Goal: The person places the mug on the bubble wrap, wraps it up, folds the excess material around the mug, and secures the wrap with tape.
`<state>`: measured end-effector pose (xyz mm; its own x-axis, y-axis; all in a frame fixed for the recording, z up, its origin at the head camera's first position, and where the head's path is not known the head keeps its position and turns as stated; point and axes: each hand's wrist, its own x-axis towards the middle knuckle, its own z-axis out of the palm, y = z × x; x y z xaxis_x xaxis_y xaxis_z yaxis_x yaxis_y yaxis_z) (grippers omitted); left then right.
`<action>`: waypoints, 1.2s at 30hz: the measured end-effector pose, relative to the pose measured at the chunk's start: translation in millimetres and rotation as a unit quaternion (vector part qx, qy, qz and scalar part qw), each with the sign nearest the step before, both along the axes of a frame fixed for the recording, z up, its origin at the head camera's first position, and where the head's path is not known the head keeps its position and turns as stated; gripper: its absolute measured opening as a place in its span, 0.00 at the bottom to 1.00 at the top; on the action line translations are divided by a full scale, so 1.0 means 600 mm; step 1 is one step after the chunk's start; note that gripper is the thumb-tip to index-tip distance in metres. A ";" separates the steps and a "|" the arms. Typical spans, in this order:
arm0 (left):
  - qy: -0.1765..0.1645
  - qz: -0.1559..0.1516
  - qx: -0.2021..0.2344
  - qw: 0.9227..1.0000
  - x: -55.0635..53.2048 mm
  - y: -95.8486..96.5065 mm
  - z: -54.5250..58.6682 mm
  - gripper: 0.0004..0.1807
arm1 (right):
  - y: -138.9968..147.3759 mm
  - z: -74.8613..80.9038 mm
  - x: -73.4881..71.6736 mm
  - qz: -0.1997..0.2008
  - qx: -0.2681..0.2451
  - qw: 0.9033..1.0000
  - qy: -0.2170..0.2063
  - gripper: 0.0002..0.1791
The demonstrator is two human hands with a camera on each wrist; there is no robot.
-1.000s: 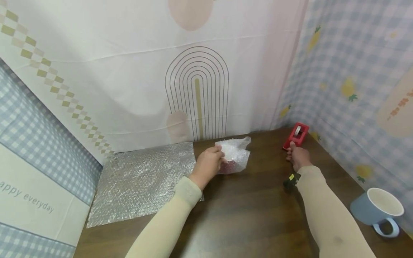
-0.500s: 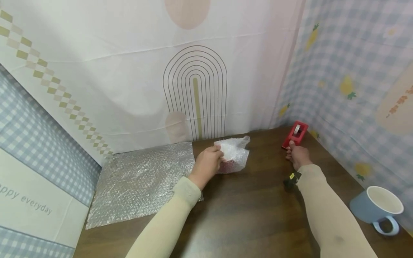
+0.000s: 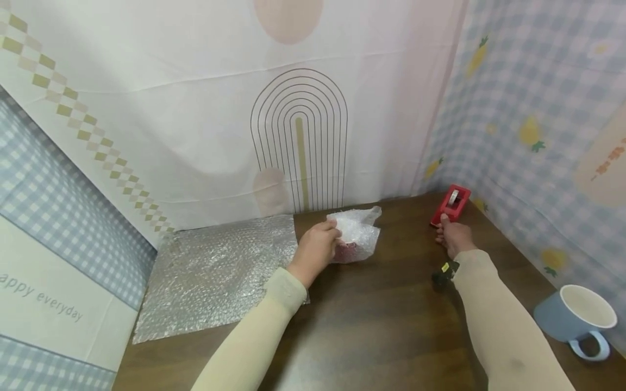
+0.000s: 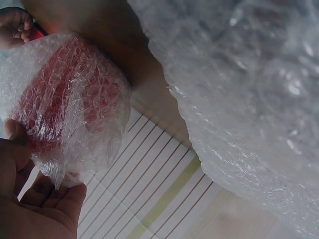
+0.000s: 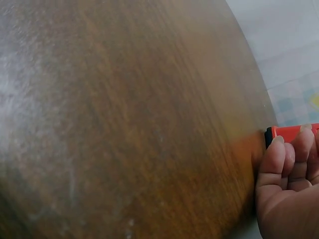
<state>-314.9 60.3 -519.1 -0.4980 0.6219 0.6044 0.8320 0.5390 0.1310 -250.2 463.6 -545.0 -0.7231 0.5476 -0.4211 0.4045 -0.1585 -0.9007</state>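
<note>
My left hand (image 3: 315, 251) grips the left side of a bundle of clear bubble wrap (image 3: 361, 239) on the brown table. Something dark red shows through the wrap (image 4: 65, 94) in the left wrist view; its kind is hidden. Thumb and fingers pinch the bundle's lower edge there. At the far right, my right hand (image 3: 455, 237) is at the near end of a red tape dispenser (image 3: 456, 202) with a small roll in it. The thumb lies on that end, the fingers curled beneath. In the right wrist view the curled fingers (image 5: 271, 162) partly cover the dispenser (image 5: 289, 133).
A flat sheet of bubble wrap (image 3: 215, 277) covers the table's left part, left of the bundle. A light blue mug (image 3: 555, 317) stands upright at the right edge. Patterned cloth walls (image 3: 195, 136) enclose the wooden table (image 3: 376, 331) at the back and sides.
</note>
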 end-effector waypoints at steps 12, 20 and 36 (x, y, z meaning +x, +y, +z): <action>0.013 0.005 -0.004 1.000 0.002 0.000 0.003 0.03 | 0.007 -0.009 -0.007 -0.010 -0.007 1.000 -0.011 0.22; 0.005 0.014 -0.013 1.000 0.007 -0.001 0.008 0.03 | 0.000 -0.001 -0.008 -0.023 -0.009 1.000 -0.018 0.21; 0.006 0.024 -0.013 1.000 0.006 0.000 0.003 0.04 | -0.005 -0.001 -0.014 -0.036 -0.017 0.999 -0.016 0.19</action>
